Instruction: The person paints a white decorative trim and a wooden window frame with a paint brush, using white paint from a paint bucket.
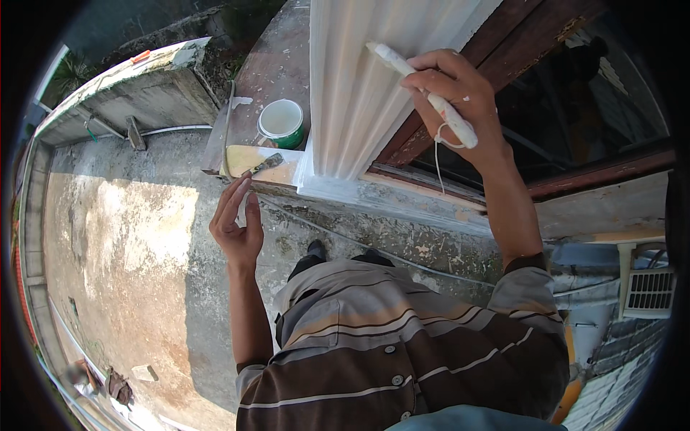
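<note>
Far left: low wall [133, 92] with an orange-handled tool [141, 56] lying on top; concrete floor [129, 237] in front of it, part sunlit, part shaded. Left hand [239, 228] is over the floor at the near edge of the surface [269, 75], fingers stretched out, thumb apart, not wrapped around anything. Small flat brush [269, 162] lies just beyond its fingertips on the pale yellow corner of the surface, handle end toward the hand; can't tell if they touch. Bucket [281, 122], green outside, white rim, sits just beyond the brush and slightly right, upright and open at the top. Inside looks whitish; can't tell the fill level.

Middle: white fluted column [345, 108], right of the bucket. White tool [392, 57] slants across its face, far-left tip at the grooves, contact unclear. Right hand [463, 90] is clamped around the tool's middle, both ends sticking out; thin white cord [439, 161] loops at the near-right end and hangs down. Hands well apart, left one nearer, right one farther. Right edge: dark window [586, 93] in a brown frame.
</note>
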A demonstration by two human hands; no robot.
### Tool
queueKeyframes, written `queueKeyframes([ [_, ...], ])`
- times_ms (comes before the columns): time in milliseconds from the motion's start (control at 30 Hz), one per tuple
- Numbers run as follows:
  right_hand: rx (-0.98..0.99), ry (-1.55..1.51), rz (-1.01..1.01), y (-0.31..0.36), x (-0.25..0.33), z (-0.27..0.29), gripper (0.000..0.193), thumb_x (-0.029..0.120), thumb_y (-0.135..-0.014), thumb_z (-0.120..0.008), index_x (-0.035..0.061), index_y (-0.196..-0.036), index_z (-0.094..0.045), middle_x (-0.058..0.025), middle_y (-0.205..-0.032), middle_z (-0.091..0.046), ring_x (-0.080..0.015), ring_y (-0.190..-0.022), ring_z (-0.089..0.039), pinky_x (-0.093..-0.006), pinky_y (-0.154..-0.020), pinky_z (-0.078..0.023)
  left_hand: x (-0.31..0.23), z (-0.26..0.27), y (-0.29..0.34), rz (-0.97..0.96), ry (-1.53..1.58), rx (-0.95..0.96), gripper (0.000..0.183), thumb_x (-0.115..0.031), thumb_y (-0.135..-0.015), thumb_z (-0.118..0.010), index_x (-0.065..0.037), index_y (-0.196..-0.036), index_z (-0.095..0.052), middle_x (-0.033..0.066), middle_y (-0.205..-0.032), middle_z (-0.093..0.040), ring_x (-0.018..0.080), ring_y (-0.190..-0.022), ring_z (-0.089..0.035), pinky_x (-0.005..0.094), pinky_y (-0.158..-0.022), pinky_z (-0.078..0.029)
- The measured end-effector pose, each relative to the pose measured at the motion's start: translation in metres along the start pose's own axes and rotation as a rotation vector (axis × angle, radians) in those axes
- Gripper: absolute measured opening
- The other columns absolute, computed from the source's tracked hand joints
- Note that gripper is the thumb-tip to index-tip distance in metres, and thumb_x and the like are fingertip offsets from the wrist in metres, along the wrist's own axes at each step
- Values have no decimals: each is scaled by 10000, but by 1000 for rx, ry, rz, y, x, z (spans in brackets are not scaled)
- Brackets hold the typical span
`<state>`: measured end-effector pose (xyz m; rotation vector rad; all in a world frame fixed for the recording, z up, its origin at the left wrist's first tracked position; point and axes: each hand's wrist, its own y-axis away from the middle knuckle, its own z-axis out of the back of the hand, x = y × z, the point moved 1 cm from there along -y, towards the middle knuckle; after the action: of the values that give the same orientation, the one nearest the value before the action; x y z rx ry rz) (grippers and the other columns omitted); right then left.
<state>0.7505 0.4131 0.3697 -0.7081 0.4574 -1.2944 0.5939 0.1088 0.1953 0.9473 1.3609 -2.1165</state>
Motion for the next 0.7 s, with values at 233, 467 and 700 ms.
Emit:
queueKeyframes([
  [233, -485, 839, 625, -108, -1, 108, 163, -118, -788, -632, -3, -882, -698, -114, -896, -602, -281, -662, -569, -341, -588, -455, -17, -25, -28, -89, 67, 15, 292, 62, -893, -647, 9, -1170, -727, 178, -1189, -729, 293, -1150, -689, 384, -1000, -514],
  [467, 249, 536, 137, 72, 34, -130, 76, 140, -748, -677, 64, -757, -682, -87, -1024, -669, -230, -984, -574, -404, -886, -437, -19, -15, -25, -112, 69, 16, 289, 66, -890, -642, 5, -1160, -723, 179, -1180, -731, 303, -1143, -691, 385, -988, -522],
  [700, 374, -39, -121, 26, 1, -108, 191, 23, -718, -743, 62, -901, -706, -103, -946, -594, -293, -991, -605, -398, -832, -541, -21, -16, -29, -112, 70, 43, 284, 67, -877, -642, 14, -1142, -729, 181, -1153, -737, 314, -1122, -697, 395, -981, -525],
])
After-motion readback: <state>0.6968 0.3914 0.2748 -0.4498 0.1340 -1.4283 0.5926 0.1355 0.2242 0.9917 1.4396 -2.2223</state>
